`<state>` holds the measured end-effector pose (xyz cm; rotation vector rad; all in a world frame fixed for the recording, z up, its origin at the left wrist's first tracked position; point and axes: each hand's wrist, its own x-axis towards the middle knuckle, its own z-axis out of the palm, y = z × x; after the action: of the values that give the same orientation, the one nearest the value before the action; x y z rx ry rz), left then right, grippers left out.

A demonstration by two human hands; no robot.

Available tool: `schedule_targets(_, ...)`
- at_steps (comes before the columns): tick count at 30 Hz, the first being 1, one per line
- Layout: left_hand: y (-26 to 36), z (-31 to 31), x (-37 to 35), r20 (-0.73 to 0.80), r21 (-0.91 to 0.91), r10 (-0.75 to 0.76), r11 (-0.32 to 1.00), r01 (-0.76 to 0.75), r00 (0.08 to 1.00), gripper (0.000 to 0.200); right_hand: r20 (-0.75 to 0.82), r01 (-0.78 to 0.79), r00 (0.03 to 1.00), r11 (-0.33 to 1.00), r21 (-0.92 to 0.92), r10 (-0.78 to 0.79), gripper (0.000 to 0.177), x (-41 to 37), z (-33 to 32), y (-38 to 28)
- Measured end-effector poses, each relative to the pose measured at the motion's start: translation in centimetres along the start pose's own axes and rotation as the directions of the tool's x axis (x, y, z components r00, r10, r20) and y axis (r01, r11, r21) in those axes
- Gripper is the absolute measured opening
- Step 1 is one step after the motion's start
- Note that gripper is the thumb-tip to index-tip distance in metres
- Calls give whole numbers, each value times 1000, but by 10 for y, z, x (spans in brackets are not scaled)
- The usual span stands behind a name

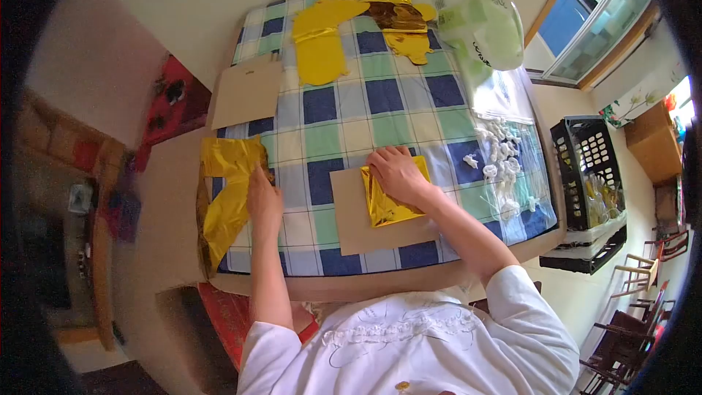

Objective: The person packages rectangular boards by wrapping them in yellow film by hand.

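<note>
My right hand [398, 174] lies over a square of shiny gold foil [391, 208], its fingers laid across the upper left part. Beneath the foil square is a piece of brown cardboard [351, 227]. At the left edge of the table, my left hand [264, 201] is closed at the right edge of a larger, creased gold foil sheet [227, 205]. Its fingertips are slightly blurred against the foil. A second brown cardboard piece [247, 95] lies farther back on the left.
A checked cloth [384, 99] covers the table. Yellow and gold foil pieces [319, 51] lie at the back. A green-white plastic bag [486, 25] and crumpled white bits [503, 164] are on the right. A black crate [574, 175] stands beside the table.
</note>
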<state>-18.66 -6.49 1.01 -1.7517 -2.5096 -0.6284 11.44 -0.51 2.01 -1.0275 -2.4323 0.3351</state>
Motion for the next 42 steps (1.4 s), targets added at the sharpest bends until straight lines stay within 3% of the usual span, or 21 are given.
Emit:
schedule_targets(2,-4,-14,3,186,71,-95,994,83,978,32,-1,-5,1000,1000,8,5,11,-4,6,-2)
schedule_targets(5,9,-20,5,174,100,-17,995,-1,985,30,-15,-8,1000,1000,-17,8,11,-1,5,1)
schedule_targets(8,30,-2,1,-77,-79,314,944,-320,946,25,-23,-18,1000,1000,4,18,10,-3,6,-1)
schedule_targets(14,41,20,3,63,-146,434,895,-422,899,28,-20,-27,999,999,25,27,10,-3,5,-1)
schedule_targets(17,38,1,-5,154,-141,493,869,-475,856,33,-21,-45,999,999,13,45,11,-3,6,-1)
schedule_targets(20,31,-31,-20,226,-47,631,768,-639,742,38,-32,-44,998,999,26,45,10,-2,5,-3)
schedule_targets(23,16,-28,-49,155,0,386,921,-390,909,47,-32,-49,998,998,44,50,10,-3,2,-4)
schedule_targets(29,-49,-37,-31,261,-93,489,871,-482,833,56,-21,-46,999,998,41,47,10,-4,5,-2)
schedule_targets(36,-30,-67,-36,326,-157,483,876,-457,813,44,-17,-58,998,997,50,59,11,-3,5,-1)
schedule_targets(39,8,-70,-39,178,-168,449,890,-423,875,45,-4,-56,998,997,56,56,12,-4,4,-2)
schedule_targets(41,36,-40,-37,71,-314,543,808,-498,837,43,-4,-45,999,998,53,45,13,-3,4,-3)
schedule_targets(42,59,-26,-40,46,-299,602,770,-564,797,42,-4,-42,999,998,48,43,13,-2,5,-2)
